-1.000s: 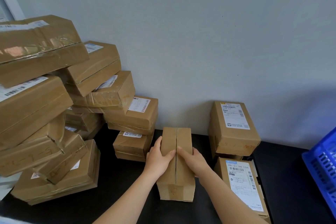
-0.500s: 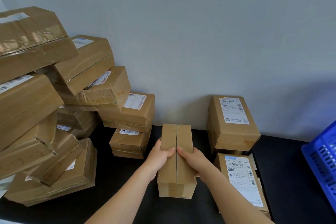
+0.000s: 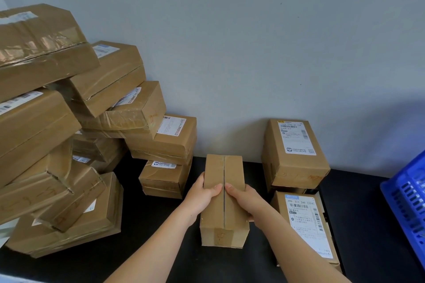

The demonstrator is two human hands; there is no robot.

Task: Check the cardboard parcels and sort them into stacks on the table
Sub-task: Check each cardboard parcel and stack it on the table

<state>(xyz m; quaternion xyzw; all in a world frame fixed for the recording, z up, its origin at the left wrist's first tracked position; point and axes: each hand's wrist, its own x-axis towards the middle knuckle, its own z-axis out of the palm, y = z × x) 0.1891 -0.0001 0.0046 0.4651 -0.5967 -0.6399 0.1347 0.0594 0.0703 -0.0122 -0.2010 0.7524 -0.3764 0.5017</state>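
Note:
A small brown cardboard parcel (image 3: 224,218) with a centre seam lies lengthwise on the black table (image 3: 147,257), its label side not showing. My left hand (image 3: 202,193) grips its left side, thumb on top. My right hand (image 3: 245,197) grips its right side, thumb next to the seam. To the right stands a stack of labelled parcels (image 3: 296,158), with another labelled parcel (image 3: 305,225) in front of it. A big untidy heap of taped parcels (image 3: 57,145) fills the left.
A blue plastic crate (image 3: 407,204) stands at the right edge. A grey wall (image 3: 253,53) backs the table. Two small stacked parcels (image 3: 165,158) sit just left of the held one. Bare table shows in front of the heap and behind the crate.
My hands have stayed on the parcel, which sits slightly nearer the stack on the right. The view shifted a little; nothing else moved.

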